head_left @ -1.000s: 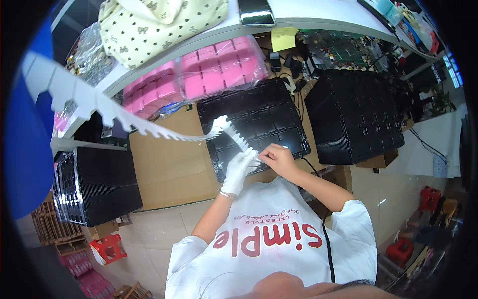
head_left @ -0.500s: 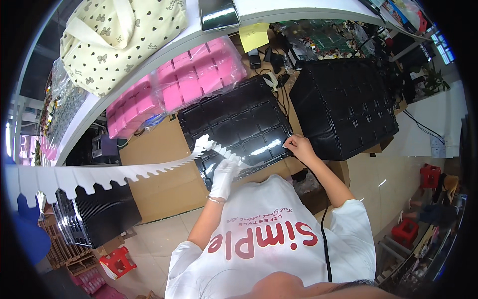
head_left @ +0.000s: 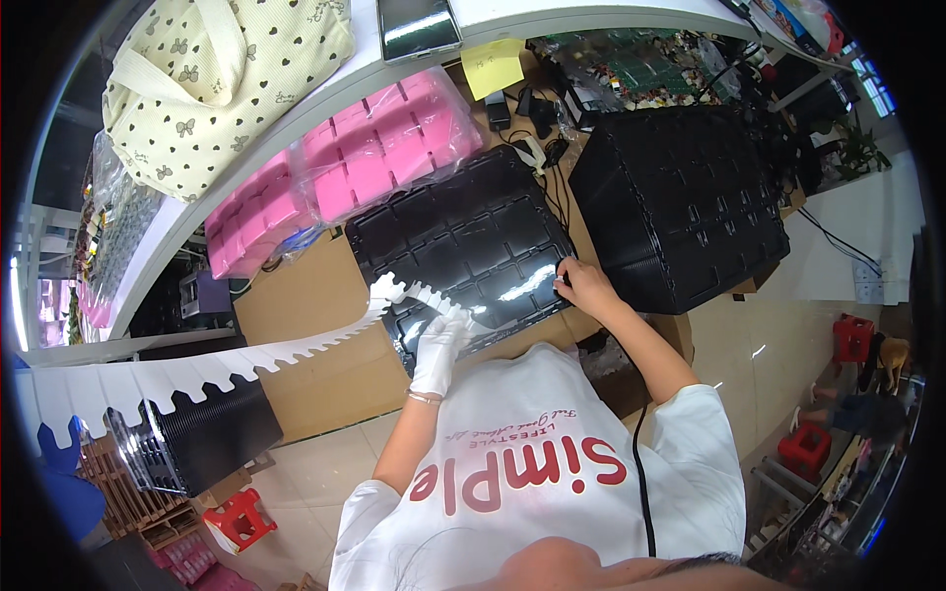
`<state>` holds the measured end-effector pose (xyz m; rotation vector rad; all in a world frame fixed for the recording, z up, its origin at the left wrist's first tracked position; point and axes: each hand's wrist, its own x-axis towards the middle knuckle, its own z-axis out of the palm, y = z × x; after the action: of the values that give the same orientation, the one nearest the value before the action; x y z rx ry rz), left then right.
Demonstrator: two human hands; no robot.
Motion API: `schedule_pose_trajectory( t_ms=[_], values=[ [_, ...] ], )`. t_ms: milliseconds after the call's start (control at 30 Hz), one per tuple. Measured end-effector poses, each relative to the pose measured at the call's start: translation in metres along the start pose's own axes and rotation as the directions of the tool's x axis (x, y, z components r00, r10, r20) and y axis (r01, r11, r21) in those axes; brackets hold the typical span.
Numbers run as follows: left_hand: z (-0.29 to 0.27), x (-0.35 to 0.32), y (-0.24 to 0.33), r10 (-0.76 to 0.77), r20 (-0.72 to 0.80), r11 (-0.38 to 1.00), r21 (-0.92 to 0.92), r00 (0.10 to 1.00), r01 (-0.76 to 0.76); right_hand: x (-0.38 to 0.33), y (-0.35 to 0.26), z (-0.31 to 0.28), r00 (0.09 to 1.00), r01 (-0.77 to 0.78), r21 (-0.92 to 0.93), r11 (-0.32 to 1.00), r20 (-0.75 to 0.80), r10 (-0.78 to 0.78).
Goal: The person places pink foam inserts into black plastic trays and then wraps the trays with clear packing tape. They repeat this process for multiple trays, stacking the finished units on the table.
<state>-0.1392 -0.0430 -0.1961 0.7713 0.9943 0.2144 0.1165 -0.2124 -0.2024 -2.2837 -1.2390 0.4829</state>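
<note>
My left hand [head_left: 437, 347], in a white glove, holds the near end of a long white notched strip [head_left: 256, 353] that trails off to the left. Its end curls over the front edge of a shiny black moulded tray [head_left: 463, 241] lying on a brown cardboard box [head_left: 315, 364]. My right hand [head_left: 581, 286], bare, rests on the right front edge of that tray, fingers curled on its rim. My white printed shirt fills the lower middle.
A tall stack of black trays [head_left: 680, 207] stands right of the tray. Pink foam trays in plastic [head_left: 345, 177] lie behind it, under a white shelf with a cream patterned bag [head_left: 212, 79]. A ribbed black stack [head_left: 212, 433] and a red stool [head_left: 241, 517] sit lower left.
The view has swung, so the tray now sits more central. My right hand moved from the strip out to the tray's right edge; my left hand keeps the strip.
</note>
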Motion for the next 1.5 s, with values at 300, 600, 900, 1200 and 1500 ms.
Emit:
schedule_pose_trajectory(
  t_ms=[300, 600, 900, 1200, 1500],
  values=[
    [-0.003, -0.004, -0.001, 0.053, 0.011, 0.997, -0.049, 0.999, -0.052, 0.005, -0.005, -0.003, 0.997, -0.06, -0.023, 0.998, 0.052, 0.061],
    [-0.009, -0.005, -0.004, 0.059, 0.021, 0.995, -0.079, 0.998, -0.057, 0.006, 0.001, -0.003, 0.995, -0.059, 0.0, 0.998, 0.084, 0.059],
    [-0.014, -0.002, -0.009, 0.065, 0.046, 0.992, -0.11, 0.997, -0.06, 0.0, 0.001, -0.001, 0.998, 0.059, 0.003, 0.998, -0.011, -0.059],
    [-0.022, -0.017, 0.01, 0.153, -0.025, 0.988, -0.011, 0.988, -0.153, -0.042, 0.005, -0.027, 0.993, -0.058, 0.626, 0.777, -0.044, 0.11],
    [-0.17, -0.044, 0.023, 0.381, -0.3, 0.917, 0.247, 0.875, -0.314, -0.245, 0.147, 0.048, 0.394, -0.379, 0.923, -0.073, 0.232, 0.889]
  ],
)
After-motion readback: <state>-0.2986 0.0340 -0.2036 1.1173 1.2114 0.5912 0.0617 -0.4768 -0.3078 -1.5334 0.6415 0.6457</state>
